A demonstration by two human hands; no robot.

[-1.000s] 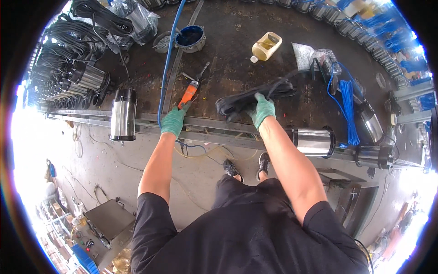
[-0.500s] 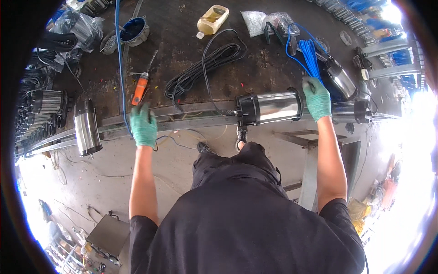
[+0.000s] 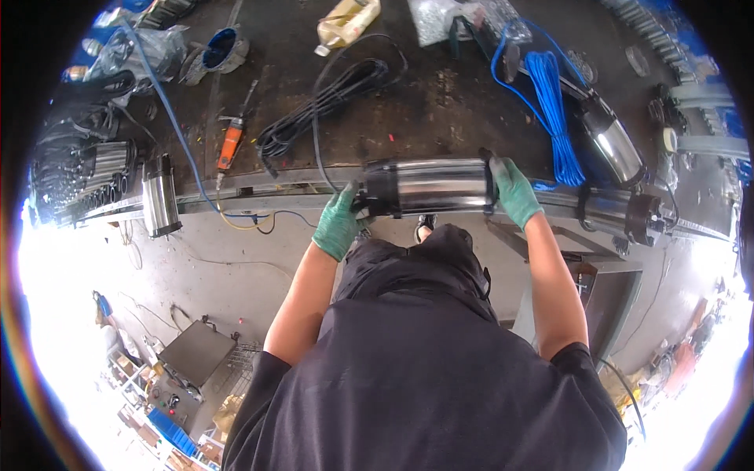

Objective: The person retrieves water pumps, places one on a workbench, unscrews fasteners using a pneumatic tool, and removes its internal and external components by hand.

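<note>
Left hand (image 3: 338,224): moved from near the orange tool (image 3: 230,144) to the cylinder (image 3: 444,186), fingers gripping its left end.
Right hand (image 3: 514,192): moved from the blue cable (image 3: 554,118) to the right end, fingers closed on it.
Cylinder: lengthwise at the front edge of the bench (image 3: 440,118).

Tool (image 3: 231,145) left of middle cylinder (image 3: 444,187)

On the desk (image 3: 440,110) are an orange tool (image 3: 230,145) and a pot (image 3: 235,58) at upper left, a yellowish bottle (image 3: 349,22) at top centre, a blue cable coil (image 3: 556,125) at upper right.
</note>
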